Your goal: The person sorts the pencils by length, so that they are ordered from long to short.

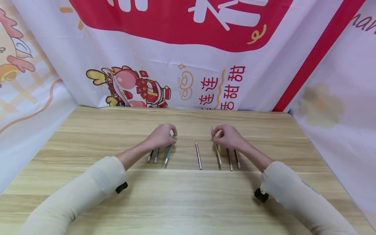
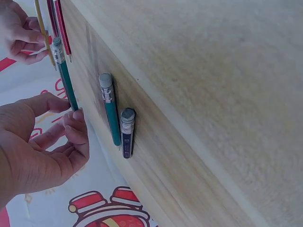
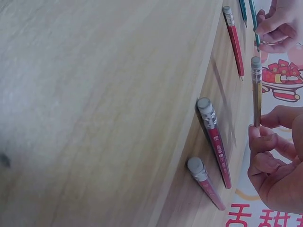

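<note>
The left hand (image 1: 163, 134) pinches a blue-green pencil (image 1: 168, 155) just above the worktop (image 1: 188, 202), thumb against fingers; a second blue-green pencil (image 1: 156, 155) and one black pencil (image 1: 150, 156) lie to its left. The right hand (image 1: 229, 137) pinches a yellow pencil (image 1: 218, 155), also raised, near two red pencils (image 1: 229, 160) lying to its right. One more red pencil (image 1: 198, 155) lies between the hands — seven in all, each eraser-tipped.

A pale wood-grain bench (image 1: 188, 202) meets a white fabric backdrop (image 1: 164, 52) along its far edge. The backdrop carries a red panel (image 1: 173, 26) with white characters, a sideways red-and-yellow cartoon figure (image 1: 129, 86), red Chinese lettering (image 1: 231, 95) and a slanting red stripe (image 1: 318, 57). White cloth at right (image 1: 337, 150) bears a faint yellow flower (image 1: 321, 106).
</note>
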A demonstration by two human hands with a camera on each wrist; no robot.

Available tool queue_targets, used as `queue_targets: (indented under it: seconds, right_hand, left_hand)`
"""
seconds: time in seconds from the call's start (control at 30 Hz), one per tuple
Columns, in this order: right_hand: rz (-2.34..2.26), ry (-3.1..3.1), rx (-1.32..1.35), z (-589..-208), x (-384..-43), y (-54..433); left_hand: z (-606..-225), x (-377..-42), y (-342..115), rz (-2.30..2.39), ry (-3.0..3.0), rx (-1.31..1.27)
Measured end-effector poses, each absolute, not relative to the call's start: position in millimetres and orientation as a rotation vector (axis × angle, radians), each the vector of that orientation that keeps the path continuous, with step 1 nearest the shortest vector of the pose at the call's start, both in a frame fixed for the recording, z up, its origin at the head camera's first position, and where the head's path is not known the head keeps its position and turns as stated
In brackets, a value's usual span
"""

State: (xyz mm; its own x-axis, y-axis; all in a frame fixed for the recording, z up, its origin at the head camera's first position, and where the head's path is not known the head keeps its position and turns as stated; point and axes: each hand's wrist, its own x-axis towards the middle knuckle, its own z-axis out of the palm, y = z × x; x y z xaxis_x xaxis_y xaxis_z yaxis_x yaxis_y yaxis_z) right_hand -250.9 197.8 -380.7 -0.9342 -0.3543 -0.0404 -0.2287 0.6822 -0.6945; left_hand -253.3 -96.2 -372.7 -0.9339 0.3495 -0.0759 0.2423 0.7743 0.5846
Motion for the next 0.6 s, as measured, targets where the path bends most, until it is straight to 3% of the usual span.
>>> queue_targets:
  seconds: [0.6]
  right_hand:
    - [-1.065, 2.702, -0.476, -382, -247, 206]
  left_hand:
    - [-371, -258, -82, 1.051, 2.726, 0.5]
